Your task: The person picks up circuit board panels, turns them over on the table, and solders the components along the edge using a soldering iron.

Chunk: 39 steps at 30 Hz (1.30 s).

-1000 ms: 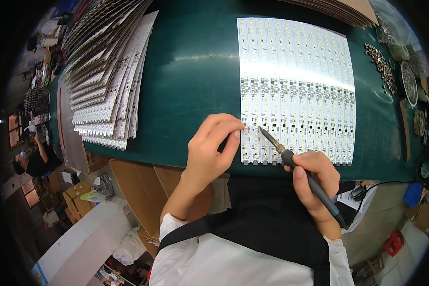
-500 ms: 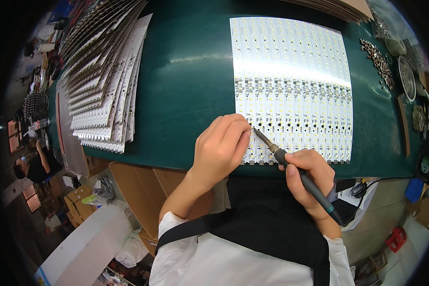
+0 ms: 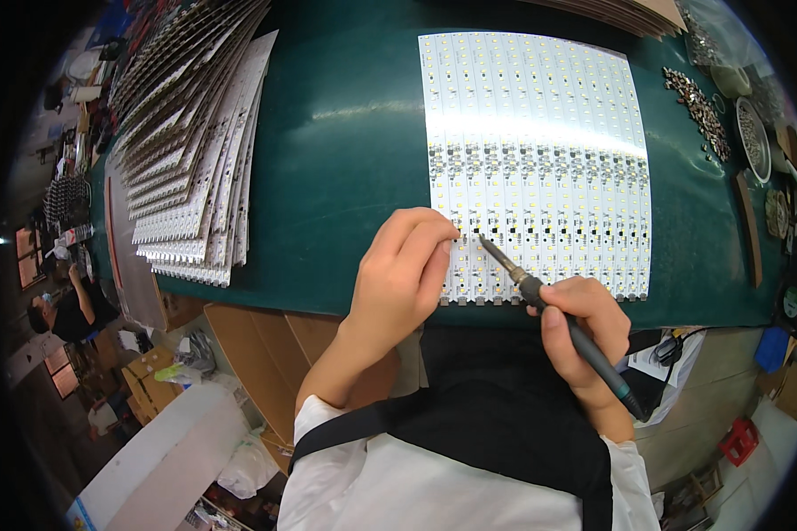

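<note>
A white LED circuit board panel (image 3: 540,190), divided into long strips with rows of small yellow and black components, lies on the green tabletop in front of me. My right hand (image 3: 586,332) grips a soldering iron (image 3: 583,343) by its dark handle. The iron's tip points up and left, over a component row near the panel's left side; whether it touches is too small to tell. Over the panel's lower left edge is my left hand (image 3: 400,276), its fingertips pinched together close to the tip. What those fingers hold, if anything, is hidden.
At the left stands a tall fanned stack of similar panels (image 3: 199,159). A pile of small metal parts (image 3: 698,111), a round dish (image 3: 753,142) and a brown wooden strip (image 3: 748,230) lie at the right. Cardboard sheets (image 3: 620,11) sit at the far edge. Another person (image 3: 71,305) is far left.
The panel has shifted slightly left in view. My left hand has moved a little left with it, while the iron and my right hand have moved slightly right.
</note>
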Tool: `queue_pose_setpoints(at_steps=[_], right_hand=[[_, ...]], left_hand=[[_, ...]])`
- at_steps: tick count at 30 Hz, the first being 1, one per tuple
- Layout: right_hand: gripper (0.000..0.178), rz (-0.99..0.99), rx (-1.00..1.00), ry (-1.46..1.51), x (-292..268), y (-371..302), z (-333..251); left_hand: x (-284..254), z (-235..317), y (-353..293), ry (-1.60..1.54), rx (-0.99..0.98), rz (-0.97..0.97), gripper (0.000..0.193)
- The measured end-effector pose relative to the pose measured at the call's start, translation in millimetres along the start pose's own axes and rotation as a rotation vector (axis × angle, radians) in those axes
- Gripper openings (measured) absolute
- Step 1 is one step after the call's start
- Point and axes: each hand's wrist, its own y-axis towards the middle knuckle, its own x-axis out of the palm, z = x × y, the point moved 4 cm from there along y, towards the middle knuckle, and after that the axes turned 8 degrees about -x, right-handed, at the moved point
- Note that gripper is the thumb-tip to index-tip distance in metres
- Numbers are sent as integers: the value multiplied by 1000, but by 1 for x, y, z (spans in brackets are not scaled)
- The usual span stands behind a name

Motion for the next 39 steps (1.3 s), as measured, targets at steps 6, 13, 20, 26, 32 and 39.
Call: queue_pose_setpoints(at_steps=[6,13,20,26,32,39], right_hand=[[16,19,26,6,-6,-2,2],[16,1,21,-8,-4,-1,3],[16,5,-8,-10,-2,-1,2],[16,9,-5,-3,-3,-1,3],[16,0,-17,-16,-5,-1,3],[15,-10,-9,2,-5,1,4]], left_hand=[[4,7,3,-95,-175,-98,14],[13,5,5,-32,-12,-87,16],[16,10,7,51,77,-37,14],[15,12,8,100,114,-33,15],[14,14,11,121,105,-41,14],[15,13,8,140,112,-11,14]])
